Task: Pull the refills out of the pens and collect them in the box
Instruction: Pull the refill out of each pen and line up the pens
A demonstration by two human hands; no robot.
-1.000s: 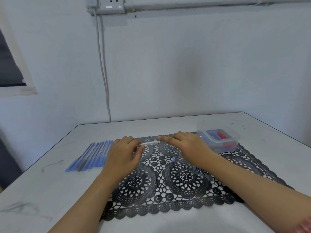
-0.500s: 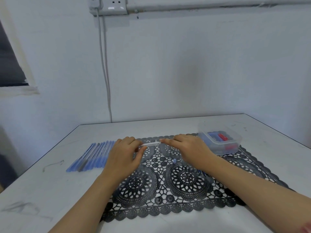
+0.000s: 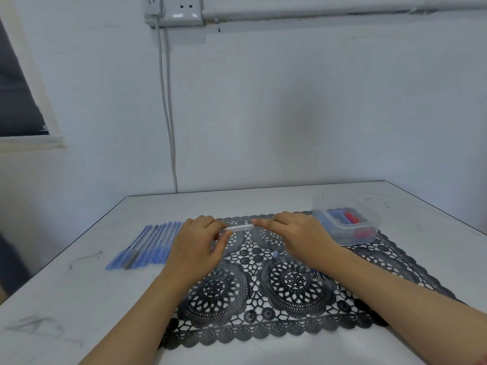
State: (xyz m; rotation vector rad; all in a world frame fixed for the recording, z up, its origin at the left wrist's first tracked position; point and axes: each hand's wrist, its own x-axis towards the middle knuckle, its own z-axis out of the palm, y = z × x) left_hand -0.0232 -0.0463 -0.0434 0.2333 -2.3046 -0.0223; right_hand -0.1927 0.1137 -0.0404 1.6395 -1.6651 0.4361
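Note:
A clear pen barrel (image 3: 239, 228) lies level between my two hands above the black lace mat (image 3: 284, 285). My left hand (image 3: 196, 246) pinches its left end with thumb and curled fingers. My right hand (image 3: 295, 237) grips its right end, which the fingers hide. A row of several blue pens (image 3: 150, 245) lies on the table left of my left hand. The clear plastic box (image 3: 346, 223) sits at the mat's far right corner with blue and red pieces inside. A small blue cap (image 3: 274, 254) rests on the mat beneath my right hand.
The white table (image 3: 79, 299) meets a wall at the back, where a cable (image 3: 168, 114) hangs from a socket. A dark blue item (image 3: 320, 275) peeks out from under my right forearm. The table's left edge runs diagonally near the pens.
Both hands hold the barrel in almost the same place. The view has tilted slightly, nothing else has shifted.

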